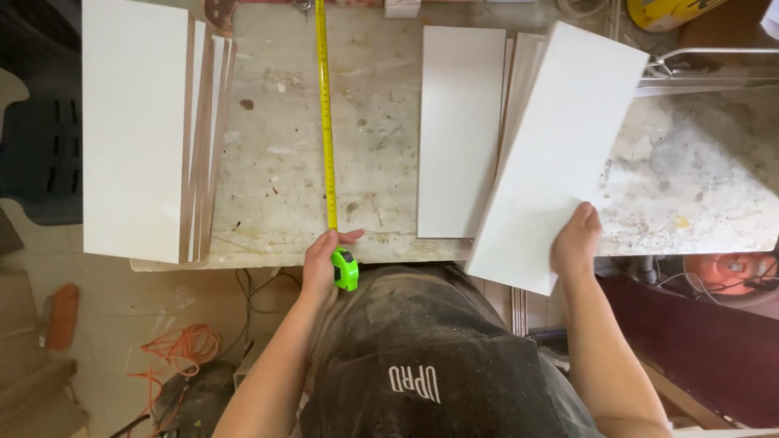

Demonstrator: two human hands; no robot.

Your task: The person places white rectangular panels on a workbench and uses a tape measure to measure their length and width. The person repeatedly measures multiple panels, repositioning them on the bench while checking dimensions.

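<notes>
My left hand (322, 264) grips a bright green tape measure (346, 270) at the near edge of the worktable (276, 186). Its yellow tape (326, 113) runs straight away from me across the stained top. My right hand (574, 241) holds the near corner of a white rectangular tile (560, 146), which is tilted and lifted over the table's near edge. Under and left of it lies a stack of white tiles (458, 130), the top one flat.
Another stack of white tiles (138, 130) lies fanned at the table's left end. An orange cord (182, 349) coils on the floor at lower left. A metal frame (706, 65) and a yellow object (665, 12) sit at the far right.
</notes>
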